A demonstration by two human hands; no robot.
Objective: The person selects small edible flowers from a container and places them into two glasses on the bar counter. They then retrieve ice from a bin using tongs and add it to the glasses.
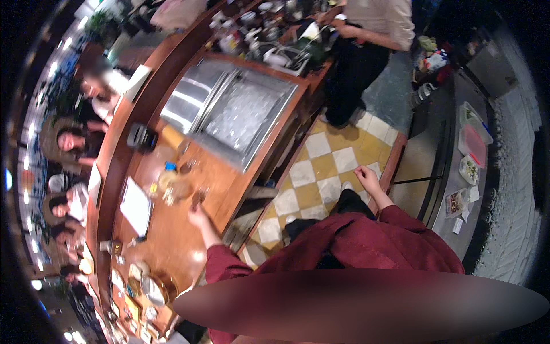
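Observation:
My left hand (198, 218) is over the wooden counter (220, 183). Its fingers are closed at a small, shiny, see-through piece (199, 196), too blurred to name. Just beyond it stand clear glassware (182, 190) and a small blue item (170, 166). Over the checkered floor (318, 146), my right hand (366, 175) hangs with curled fingers and nothing visible in it. It is nearest the steel-topped counter on my right.
A steel ice bin (240, 109) is set into the counter ahead. A white sheet (136, 206), a black device (141, 137) and a metal bowl (156, 288) stand left. A co-worker (358, 63) is ahead; guests sit beyond the bar. Food trays (472, 143) lie on the right counter.

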